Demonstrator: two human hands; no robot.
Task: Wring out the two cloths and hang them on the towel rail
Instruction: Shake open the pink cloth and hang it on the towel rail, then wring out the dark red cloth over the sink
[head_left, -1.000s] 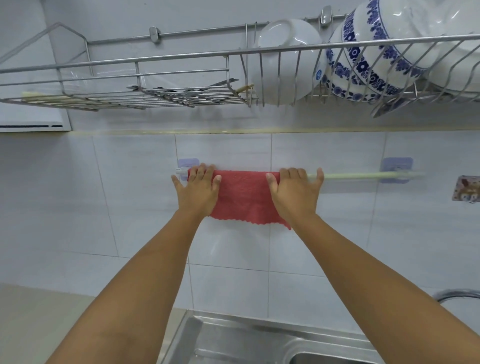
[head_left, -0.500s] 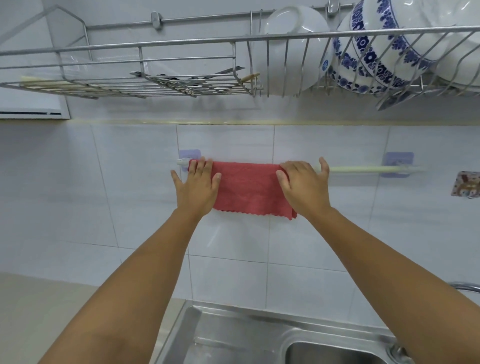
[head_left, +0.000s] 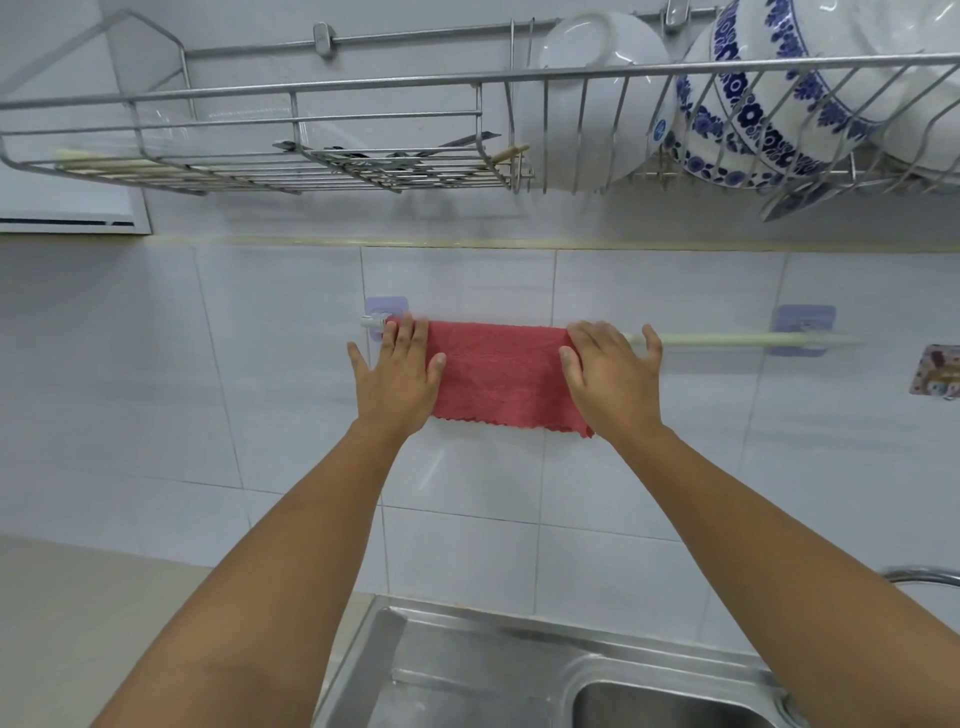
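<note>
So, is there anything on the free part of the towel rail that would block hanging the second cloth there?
Nothing visible does. The red cloth covers the left part of the towel rail under both hands; the stretch to the right, up to its bracket, is bare.

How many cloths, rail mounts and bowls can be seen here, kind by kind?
Red cloth on the towel rail: 1
Purple rail mounts: 2
Plain white bowl: 1
Blue-patterned bowls: 2
Total: 6; further bowls at the right edge are cut off.

No readable text, labels, brands or numbers on anything in view
</note>
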